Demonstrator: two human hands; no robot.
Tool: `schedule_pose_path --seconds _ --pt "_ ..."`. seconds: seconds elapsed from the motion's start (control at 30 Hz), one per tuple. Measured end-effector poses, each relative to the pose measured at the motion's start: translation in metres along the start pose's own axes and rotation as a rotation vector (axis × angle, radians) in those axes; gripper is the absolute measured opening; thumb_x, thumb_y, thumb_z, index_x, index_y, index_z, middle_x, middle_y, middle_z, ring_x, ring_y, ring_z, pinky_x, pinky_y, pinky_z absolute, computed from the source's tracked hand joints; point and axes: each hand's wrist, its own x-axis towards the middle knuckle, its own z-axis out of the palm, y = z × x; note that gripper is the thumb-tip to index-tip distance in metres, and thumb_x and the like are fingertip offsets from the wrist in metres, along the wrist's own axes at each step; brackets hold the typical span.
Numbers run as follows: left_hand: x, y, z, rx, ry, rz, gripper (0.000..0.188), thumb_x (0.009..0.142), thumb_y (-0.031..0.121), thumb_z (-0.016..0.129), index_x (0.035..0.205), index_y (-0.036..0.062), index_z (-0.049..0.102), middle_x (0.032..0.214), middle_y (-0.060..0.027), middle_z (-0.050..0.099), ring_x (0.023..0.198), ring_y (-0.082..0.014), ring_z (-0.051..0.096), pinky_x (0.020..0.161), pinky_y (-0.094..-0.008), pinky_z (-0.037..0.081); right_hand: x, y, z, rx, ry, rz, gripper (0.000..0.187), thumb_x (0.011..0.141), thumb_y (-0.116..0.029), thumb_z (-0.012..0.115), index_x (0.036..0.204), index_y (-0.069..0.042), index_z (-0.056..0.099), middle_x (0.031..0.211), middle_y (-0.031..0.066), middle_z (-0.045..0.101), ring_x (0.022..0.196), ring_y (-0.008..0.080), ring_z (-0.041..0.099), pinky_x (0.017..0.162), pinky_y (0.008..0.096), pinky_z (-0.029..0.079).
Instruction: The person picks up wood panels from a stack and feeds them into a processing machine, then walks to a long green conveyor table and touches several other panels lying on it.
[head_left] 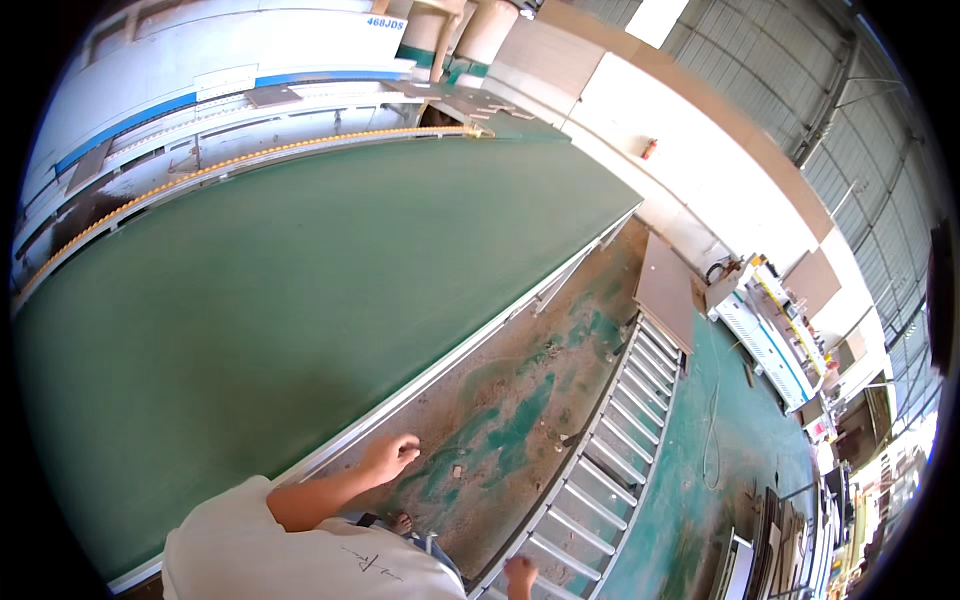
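Observation:
My left hand [390,457] hangs in front of my body, just off the near edge of a wide green belt table [300,270]. Its fingers are loosely bent and a little apart, with nothing visible in them. Lower down, my right hand [520,573] is beside the near end of a roller conveyor [609,462]. Only a small part of that hand shows, and its fingers cannot be made out. Whether it touches the conveyor's rail is unclear.
Brown boards [664,290] lie at the conveyor's far end. Behind the belt table runs a large white and blue machine [240,50]. A white machine [765,340] stands by the right wall, with stacked panels [770,545] nearer. Dust and debris cover the floor [500,415].

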Motion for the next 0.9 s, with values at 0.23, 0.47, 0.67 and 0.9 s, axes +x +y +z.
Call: schedule_pose_path --seconds 0.23,0.47,0.67,0.9 --pt "0.234 -0.046 0.042 -0.019 0.443 -0.237 0.033 0.087 0.021 0.076 0.115 0.0069 0.067 0.1 -0.0117 0.073 0.093 -0.0282 0.071 0.082 -0.0405 0.055 0.252 -0.38 0.174 -0.031 -0.666 -0.149 0.032 0.096 -0.015 0.061 0.122 0.003 0.065 0.091 0.0097 0.073 0.074 0.0141 0.068 0.063 0.0261 0.052" --pt "0.534 -0.057 0.132 -0.083 0.624 -0.364 0.026 0.087 0.014 0.071 0.111 0.0067 0.066 0.094 -0.0091 0.072 0.09 -0.0274 0.07 0.078 -0.0411 0.054 0.515 -0.453 0.216 -0.272 -0.713 -0.195 0.036 0.096 -0.018 0.063 0.126 0.002 0.064 0.092 0.008 0.074 0.078 0.0144 0.069 0.068 0.0291 0.054" --pt "0.796 -0.023 0.221 -0.031 0.388 -0.289 0.028 0.088 0.015 0.071 0.115 0.009 0.065 0.111 -0.0113 0.07 0.102 -0.0293 0.067 0.086 -0.0428 0.053 0.718 -0.44 0.187 -0.031 -0.544 0.25 0.029 0.093 -0.012 0.061 0.116 0.005 0.066 0.088 0.0132 0.072 0.074 0.0207 0.071 0.062 0.0321 0.057" --pt "1.041 -0.052 0.326 0.319 0.621 -0.302 0.035 0.081 0.013 0.073 0.115 0.0083 0.065 0.123 -0.0129 0.065 0.117 -0.0378 0.057 0.097 -0.0495 0.047 0.999 -0.479 0.193 0.012 -0.542 0.304 0.028 0.094 -0.009 0.058 0.116 0.006 0.064 0.091 0.0172 0.073 0.077 0.027 0.072 0.063 0.0387 0.058"
